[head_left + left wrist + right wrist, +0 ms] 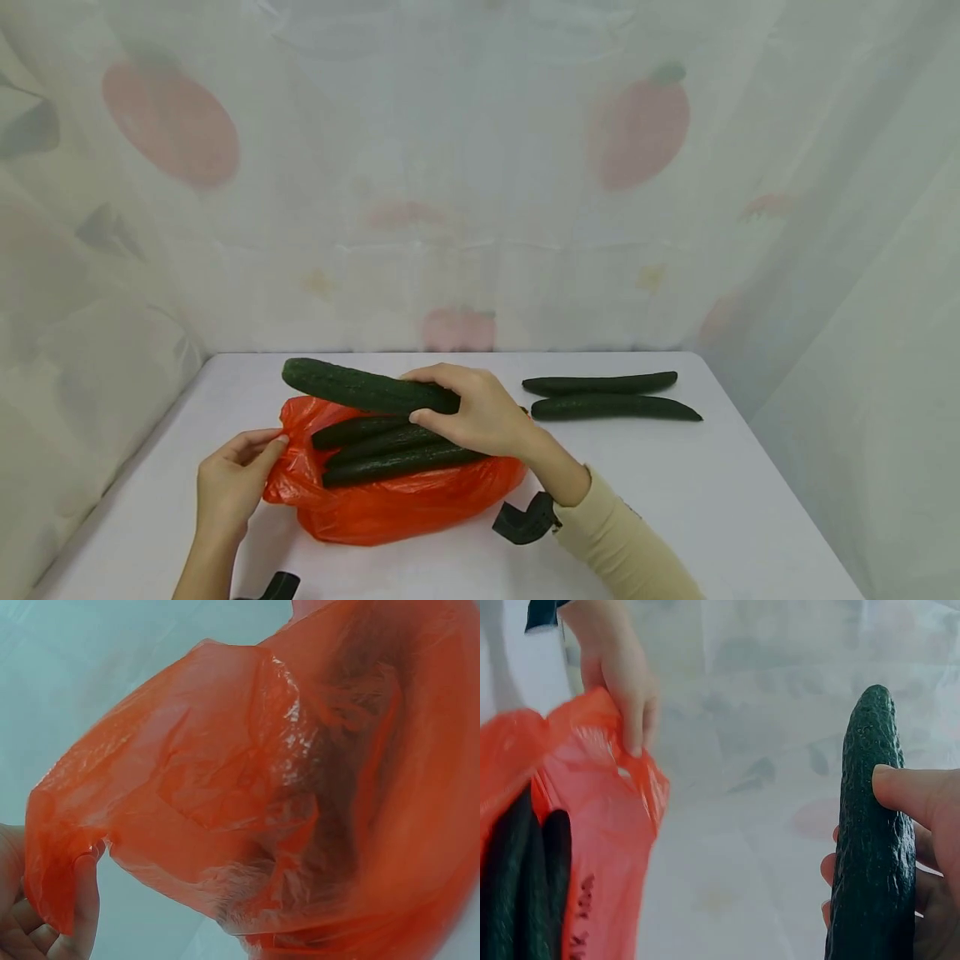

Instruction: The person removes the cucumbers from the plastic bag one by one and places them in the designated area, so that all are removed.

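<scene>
Right grip (477, 408), clamped on a cucumber (348, 387) over an orange-red bag (390, 512) at seven o'clock, hides one cucumber end; left grip (231, 483) pinches the bag. Surface's (735, 508) near edge is cropped; curtain (480, 150) at twelve.

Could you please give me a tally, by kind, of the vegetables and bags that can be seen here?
Long dark-green cucumbers: 6 visible (1 in the person's bare right hand, 3 inside the bag, 2 on the flat white table)
Thin red-orange plastic bag: 1
Total: 7
</scene>
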Action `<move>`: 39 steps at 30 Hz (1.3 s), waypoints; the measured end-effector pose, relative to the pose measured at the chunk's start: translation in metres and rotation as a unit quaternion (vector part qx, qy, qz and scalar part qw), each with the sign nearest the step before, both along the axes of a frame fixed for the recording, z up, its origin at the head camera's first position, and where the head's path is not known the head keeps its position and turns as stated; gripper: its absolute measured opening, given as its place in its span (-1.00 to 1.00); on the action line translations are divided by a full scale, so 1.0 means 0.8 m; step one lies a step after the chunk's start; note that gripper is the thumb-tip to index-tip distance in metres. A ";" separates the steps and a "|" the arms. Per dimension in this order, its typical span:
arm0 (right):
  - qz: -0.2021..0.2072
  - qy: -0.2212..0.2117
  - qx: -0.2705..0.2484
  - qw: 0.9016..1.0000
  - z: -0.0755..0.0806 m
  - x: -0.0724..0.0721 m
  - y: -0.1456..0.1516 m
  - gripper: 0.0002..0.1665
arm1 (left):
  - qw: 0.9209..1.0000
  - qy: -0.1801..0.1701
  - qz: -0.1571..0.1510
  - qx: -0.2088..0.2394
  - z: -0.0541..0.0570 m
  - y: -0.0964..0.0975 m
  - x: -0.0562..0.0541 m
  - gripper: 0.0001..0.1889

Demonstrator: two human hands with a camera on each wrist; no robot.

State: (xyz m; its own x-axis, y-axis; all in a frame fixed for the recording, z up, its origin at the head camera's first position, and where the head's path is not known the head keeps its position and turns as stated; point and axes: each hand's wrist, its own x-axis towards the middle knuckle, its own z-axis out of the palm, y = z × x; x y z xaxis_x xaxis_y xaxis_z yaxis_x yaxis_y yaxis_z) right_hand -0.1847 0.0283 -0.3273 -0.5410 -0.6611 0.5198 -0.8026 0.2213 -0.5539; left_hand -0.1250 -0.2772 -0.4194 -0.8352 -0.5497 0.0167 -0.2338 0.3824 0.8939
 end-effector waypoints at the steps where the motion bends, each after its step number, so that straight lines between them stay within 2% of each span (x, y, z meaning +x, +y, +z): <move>1: -0.005 0.003 0.002 1.000 0.001 -0.002 0.003 -0.55 | 1.000 0.001 0.000 0.001 0.000 0.000 0.000 -0.59; 8: -0.029 0.014 0.006 0.999 0.005 -0.020 0.032 -0.52 | 1.000 0.015 -0.002 0.010 -0.001 -0.001 0.001 -0.60; 15: -0.050 0.007 0.014 0.999 -0.004 -0.041 0.064 -0.53 | 1.000 0.013 -0.004 0.005 -0.001 -0.002 0.000 -0.60; 21: -0.076 -0.002 0.031 0.997 -0.021 -0.053 0.089 -0.53 | 1.000 0.015 -0.002 0.009 -0.002 -0.003 0.000 -0.61; 29: -0.125 -0.002 0.072 0.990 -0.052 -0.061 0.131 -0.54 | 1.000 0.012 0.000 0.013 -0.006 -0.001 -0.002 -0.61; 39: -0.153 0.001 0.090 0.984 -0.080 -0.071 0.182 -0.53 | 1.000 0.011 0.001 0.003 -0.010 -0.001 -0.003 -0.61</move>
